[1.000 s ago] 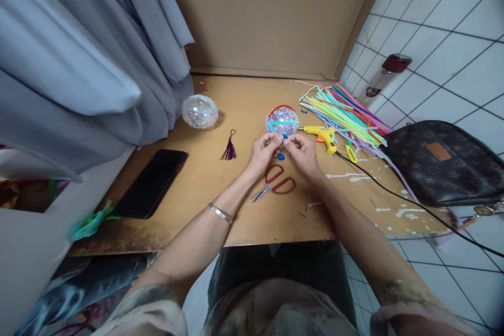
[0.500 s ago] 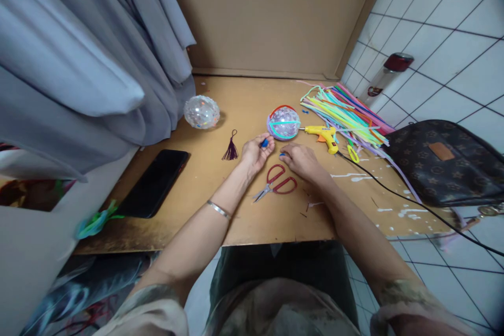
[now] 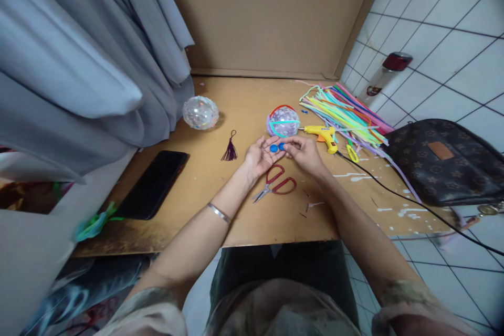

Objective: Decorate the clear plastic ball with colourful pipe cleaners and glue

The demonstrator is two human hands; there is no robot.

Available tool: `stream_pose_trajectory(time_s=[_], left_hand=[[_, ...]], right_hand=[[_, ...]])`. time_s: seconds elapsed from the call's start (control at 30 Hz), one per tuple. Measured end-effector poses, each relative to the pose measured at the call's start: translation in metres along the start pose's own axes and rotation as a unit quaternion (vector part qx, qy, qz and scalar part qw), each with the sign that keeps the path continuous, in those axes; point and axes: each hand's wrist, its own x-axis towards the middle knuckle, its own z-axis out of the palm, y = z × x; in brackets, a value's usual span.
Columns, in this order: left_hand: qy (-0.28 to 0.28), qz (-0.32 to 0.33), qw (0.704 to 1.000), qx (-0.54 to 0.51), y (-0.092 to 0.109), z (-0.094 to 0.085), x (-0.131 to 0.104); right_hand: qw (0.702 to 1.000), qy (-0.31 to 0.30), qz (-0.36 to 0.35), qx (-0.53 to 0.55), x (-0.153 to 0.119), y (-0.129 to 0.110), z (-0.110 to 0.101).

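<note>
My left hand (image 3: 260,157) is turned palm up, its fingers loosely extended, and holds a small round blue disc (image 3: 274,148) on them. A second blue disc (image 3: 281,146) is pinched between the fingertips of my right hand (image 3: 303,152), right beside the first. Just beyond both hands sits a clear speckled ball (image 3: 284,125) banded with red, turquoise and purple strips. Red-handled scissors (image 3: 273,186) lie on the table below my hands, blades pointing to the lower left. A dark purple tassel (image 3: 230,149) rests left of my left hand.
A yellow glue gun (image 3: 325,136) with a black cord lies at right, near a heap of coloured pipe cleaners (image 3: 346,113). Farther right is a brown patterned bag (image 3: 444,163). Another clear ball (image 3: 200,113) and a black phone (image 3: 153,184) are at left.
My right hand has moved left and up, bringing its blue disc beside the one in my left hand. The left hand has shifted slightly right and its palm has opened flatter.
</note>
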Motion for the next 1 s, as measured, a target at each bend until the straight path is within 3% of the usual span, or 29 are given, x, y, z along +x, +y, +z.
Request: stream_pose_trajectory(time_s=[0.13,0.3,0.6,0.8,1.0], left_hand=[[-0.020,-0.014,1.000,-0.009,-0.001,-0.002,0.001],[-0.025,-0.008,1.000,-0.008,0.001,-0.004,0.003],[-0.033,0.005,0.999,0.007,0.000,-0.005,0.006],[-0.047,0.019,0.999,0.018,-0.002,-0.005,0.006],[-0.079,0.053,0.989,0.111,-0.009,-0.005,0.003]], right_hand=[[0.997,0.053,0.019,0.045,0.002,0.003,0.001],[0.996,0.086,-0.011,0.007,0.002,0.003,-0.003],[0.984,0.018,-0.085,-0.156,-0.006,-0.014,-0.001],[0.988,0.059,-0.082,-0.121,-0.004,-0.007,-0.001],[0.992,0.102,-0.041,-0.057,0.001,-0.003,0.000]])
